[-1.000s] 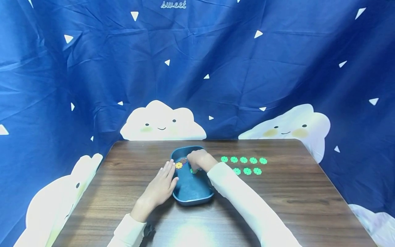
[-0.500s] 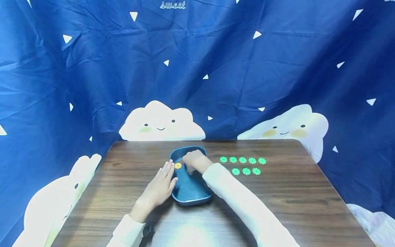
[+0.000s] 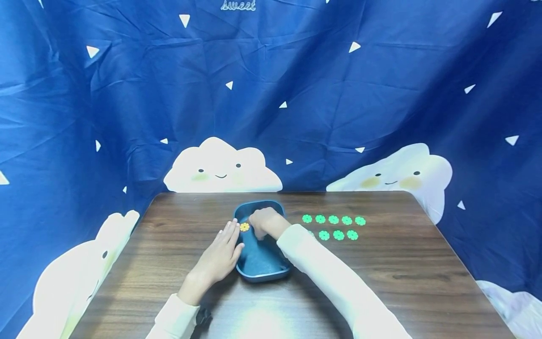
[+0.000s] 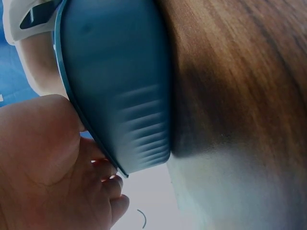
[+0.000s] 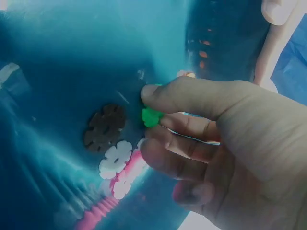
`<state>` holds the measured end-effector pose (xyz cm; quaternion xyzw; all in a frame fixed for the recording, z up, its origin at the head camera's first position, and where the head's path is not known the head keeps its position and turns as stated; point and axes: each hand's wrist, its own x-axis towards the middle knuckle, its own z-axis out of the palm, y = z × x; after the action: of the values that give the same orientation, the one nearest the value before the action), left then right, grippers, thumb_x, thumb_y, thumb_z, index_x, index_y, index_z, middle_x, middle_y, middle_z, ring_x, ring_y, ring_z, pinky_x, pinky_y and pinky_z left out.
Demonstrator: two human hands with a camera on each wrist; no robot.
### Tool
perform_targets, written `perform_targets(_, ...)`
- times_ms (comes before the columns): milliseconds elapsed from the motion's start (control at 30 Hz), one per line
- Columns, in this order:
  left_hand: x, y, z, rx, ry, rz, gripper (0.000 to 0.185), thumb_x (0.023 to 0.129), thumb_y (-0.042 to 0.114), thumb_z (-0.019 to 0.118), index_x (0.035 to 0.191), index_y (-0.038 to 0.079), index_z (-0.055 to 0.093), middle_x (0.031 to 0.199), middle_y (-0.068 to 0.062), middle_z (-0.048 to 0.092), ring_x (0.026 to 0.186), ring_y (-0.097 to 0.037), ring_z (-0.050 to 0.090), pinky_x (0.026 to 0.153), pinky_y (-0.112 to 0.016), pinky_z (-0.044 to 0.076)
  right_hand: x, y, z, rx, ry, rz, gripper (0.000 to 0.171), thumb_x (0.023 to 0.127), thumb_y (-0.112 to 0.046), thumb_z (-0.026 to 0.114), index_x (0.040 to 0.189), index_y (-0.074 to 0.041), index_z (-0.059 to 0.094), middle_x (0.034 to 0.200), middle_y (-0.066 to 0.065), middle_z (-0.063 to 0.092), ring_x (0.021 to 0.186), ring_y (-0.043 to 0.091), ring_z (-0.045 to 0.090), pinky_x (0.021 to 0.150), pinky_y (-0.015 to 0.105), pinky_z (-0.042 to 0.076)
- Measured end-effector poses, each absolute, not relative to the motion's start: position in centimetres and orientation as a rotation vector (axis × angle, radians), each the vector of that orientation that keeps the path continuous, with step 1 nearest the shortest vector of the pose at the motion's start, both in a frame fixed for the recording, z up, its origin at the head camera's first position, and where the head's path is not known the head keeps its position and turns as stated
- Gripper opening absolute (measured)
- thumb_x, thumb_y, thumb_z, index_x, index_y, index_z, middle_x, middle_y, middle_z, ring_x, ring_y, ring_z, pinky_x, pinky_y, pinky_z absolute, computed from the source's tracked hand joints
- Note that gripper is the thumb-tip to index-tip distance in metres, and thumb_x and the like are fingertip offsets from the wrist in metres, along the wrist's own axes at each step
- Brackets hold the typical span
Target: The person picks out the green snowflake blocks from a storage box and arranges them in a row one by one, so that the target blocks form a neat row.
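A blue plastic bin [image 3: 262,261] stands on the wooden table. My left hand [image 3: 220,254] lies along its left rim with straight fingers; in the left wrist view the palm [image 4: 43,163] is beside the rim. My right hand [image 3: 267,222] reaches down into the bin's far half. In the right wrist view its thumb and fingers pinch a green flower-shaped disc [image 5: 151,117]. Near the fingertips lie a brown flower disc [image 5: 104,128], a white one [image 5: 115,159] and a pink one [image 5: 128,170]. A yellow flower disc [image 3: 244,227] shows by the left wall.
Right of the bin, several green flower discs [image 3: 333,220] lie in two rows on the table [image 3: 402,263]; my right sleeve [image 3: 330,278] partly covers the nearer row. A blue curtain [image 3: 313,94] with white clouds hangs behind the table.
My right hand has shifted slightly left inside the bin, covering the green and brown discs that showed beside it in the head view. The left hand stays at the rim.
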<state>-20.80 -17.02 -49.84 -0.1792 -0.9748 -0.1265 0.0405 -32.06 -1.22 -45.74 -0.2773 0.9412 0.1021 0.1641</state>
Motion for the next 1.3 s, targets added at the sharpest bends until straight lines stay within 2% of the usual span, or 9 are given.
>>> perform_targets(267,-20.7,-16.9,-49.8,-0.546,-2.994,-0.391,0.062,0.106,0.039,0.035,0.155,0.004,0.022,0.165,-0.012,0.016,0.153,-0.027,0.016,0.123,-0.048,0.023,-32.0,-1.0,-45.7,-0.828,2.709,0.285,0.043,0.091,-0.032,0.066,0.132,-0.023,0.060,0.111,-0.001,0.069,0.086,0.017,0.060,0.082,0.035,0.056)
perform_targets(600,-20.7,-16.9,-49.7,-0.557,-2.985,-0.375,0.061,0.106,0.037,0.037,0.155,0.003,0.024,0.164,-0.013,0.017,0.152,-0.028,0.018,0.123,-0.049,0.024,-32.1,-0.5,-45.3,-0.894,2.731,0.254,0.035,0.091,-0.029,0.065,0.125,-0.021,0.065,0.107,-0.002,0.068,0.083,0.015,0.059,0.078,0.033,0.056)
perform_targets(800,-20.7,-17.0,-49.7,-0.565,-2.987,-0.369,0.062,0.106,0.038,0.035,0.155,0.003,0.022,0.164,-0.014,0.016,0.152,-0.029,0.017,0.123,-0.049,0.024,-32.1,0.2,-44.7,-0.895,2.753,0.181,0.036,0.090,-0.025,0.066,0.125,-0.018,0.064,0.104,-0.001,0.066,0.074,0.014,0.061,0.061,0.026,0.053)
perform_targets(1033,-20.7,-16.9,-49.5,-0.560,-2.975,-0.384,0.062,0.106,0.037,0.037,0.154,0.001,0.025,0.164,-0.014,0.018,0.152,-0.029,0.019,0.123,-0.049,0.024,-32.1,1.6,-43.7,-0.985,2.812,0.257,0.036,0.091,-0.032,0.064,0.123,-0.018,0.062,0.108,-0.002,0.065,0.083,0.013,0.058,0.076,0.031,0.056)
perform_targets(1167,-20.6,-16.9,-49.5,-0.553,-2.966,-0.397,0.061,0.106,0.035,0.039,0.154,0.001,0.026,0.164,-0.014,0.019,0.152,-0.030,0.020,0.123,-0.049,0.024,-31.7,2.6,-43.1,-1.008,2.831,0.215,0.032,0.090,-0.034,0.067,0.118,-0.018,0.063,0.101,-0.003,0.062,0.079,0.012,0.057,0.071,0.029,0.055)
perform_targets(1300,-20.7,-16.9,-49.7,-0.545,-2.970,-0.393,0.061,0.105,0.035,0.040,0.154,0.002,0.025,0.164,-0.013,0.019,0.152,-0.029,0.019,0.123,-0.049,0.024,-31.4,3.8,-42.5,-1.003,2.836,0.187,0.031,0.090,-0.036,0.068,0.116,-0.020,0.063,0.100,-0.004,0.061,0.078,0.011,0.057,0.070,0.028,0.054)
